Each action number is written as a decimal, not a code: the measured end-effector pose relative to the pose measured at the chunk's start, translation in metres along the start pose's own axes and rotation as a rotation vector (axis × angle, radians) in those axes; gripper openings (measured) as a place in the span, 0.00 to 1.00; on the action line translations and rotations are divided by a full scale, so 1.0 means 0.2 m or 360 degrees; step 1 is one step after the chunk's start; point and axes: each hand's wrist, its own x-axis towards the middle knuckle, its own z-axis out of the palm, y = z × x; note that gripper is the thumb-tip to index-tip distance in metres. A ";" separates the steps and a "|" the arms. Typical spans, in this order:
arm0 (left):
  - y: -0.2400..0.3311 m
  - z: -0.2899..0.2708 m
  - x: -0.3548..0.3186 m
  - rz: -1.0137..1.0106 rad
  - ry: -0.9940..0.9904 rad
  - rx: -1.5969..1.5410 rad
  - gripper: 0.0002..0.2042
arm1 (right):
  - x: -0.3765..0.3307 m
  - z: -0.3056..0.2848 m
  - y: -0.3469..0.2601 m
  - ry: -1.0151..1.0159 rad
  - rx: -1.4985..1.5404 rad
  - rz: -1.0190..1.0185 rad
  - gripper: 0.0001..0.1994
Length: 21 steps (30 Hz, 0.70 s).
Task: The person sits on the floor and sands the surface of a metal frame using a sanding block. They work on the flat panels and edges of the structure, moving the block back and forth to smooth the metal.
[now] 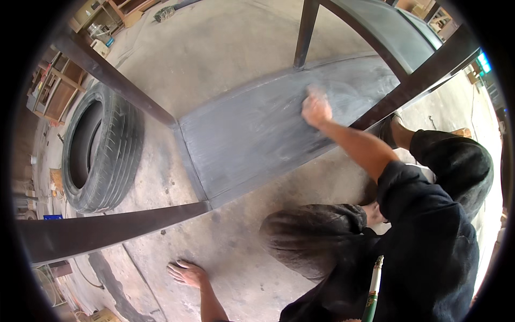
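A dusty grey flat panel [241, 142] lies low in front of me, set in a dark wooden frame with legs [115, 83] sticking out from its corners. My right hand [316, 107] is pressed on the panel's right half, the arm stretched out. Motion smears its fingers, so whether anything is under them cannot be made out. Pale streaks of dust mark the surface around it. On the concrete floor [225, 241], near the closest dark leg [123, 228], my left hand [186, 273] rests flat with its fingers spread and holds nothing.
A black tyre [120, 150] stands upright left of the frame. A curved dark rail [370, 37] and a grey panel rise at the far right. Wooden shelving [64, 88] and containers line the far left. A lit cigarette [374, 282] juts into view below. My bent knees are close by.
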 end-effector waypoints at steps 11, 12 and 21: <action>0.02 -0.06 0.00 -0.0017 -0.0020 -0.0016 0.32 | 0.25 0.12 -0.03 -0.0134 -0.0587 -0.0312 0.26; 0.02 -0.07 0.01 -0.0033 -0.0007 -0.0009 0.32 | 0.35 0.03 0.01 -0.0449 -0.0604 -0.0040 0.26; 0.04 -0.01 -0.01 0.0026 0.0000 -0.0050 0.32 | 0.11 0.25 -0.27 0.0029 -0.0941 -0.1007 0.25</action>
